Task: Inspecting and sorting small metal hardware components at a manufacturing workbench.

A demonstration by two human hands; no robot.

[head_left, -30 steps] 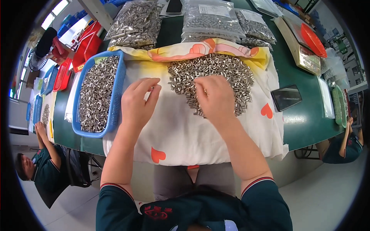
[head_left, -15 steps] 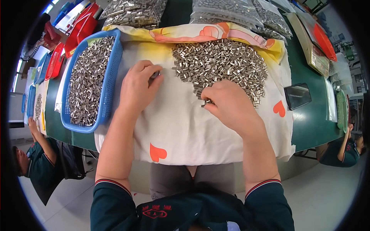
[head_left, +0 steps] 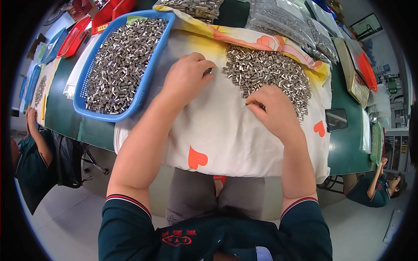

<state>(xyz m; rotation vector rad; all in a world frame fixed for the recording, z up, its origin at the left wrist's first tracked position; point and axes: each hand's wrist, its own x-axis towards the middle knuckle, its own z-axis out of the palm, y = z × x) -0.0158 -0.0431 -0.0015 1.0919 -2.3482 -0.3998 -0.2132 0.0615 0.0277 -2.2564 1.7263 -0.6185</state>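
My left hand (head_left: 188, 78) is over the white cloth (head_left: 217, 139), between the blue basket and the pile. Its fingers are curled closed, with a small dark metal sleeve (head_left: 207, 71) showing between thumb and forefinger. At the lower left edge of a pile of short silvery metal sleeves (head_left: 270, 65), my right hand (head_left: 275, 111) is closed in a pinch. A few metal sleeves (head_left: 260, 105) show at its fingertips; how many are in the grip is hidden. The blue basket (head_left: 138, 105), full of the same kind of sleeves, stands left of my left hand.
Behind the folded, patterned cloth edge (head_left: 257, 38) lie clear bags of metal parts (head_left: 278, 19). A dark phone (head_left: 336, 119) rests on the green table (head_left: 352, 148) to the right. Red trays (head_left: 75, 37) stand at far left. One person sits on each side.
The view has turned, so the basket, pile and hands appear further right. Both hands stay in about the same places over the cloth, still closed on small metal sleeves.
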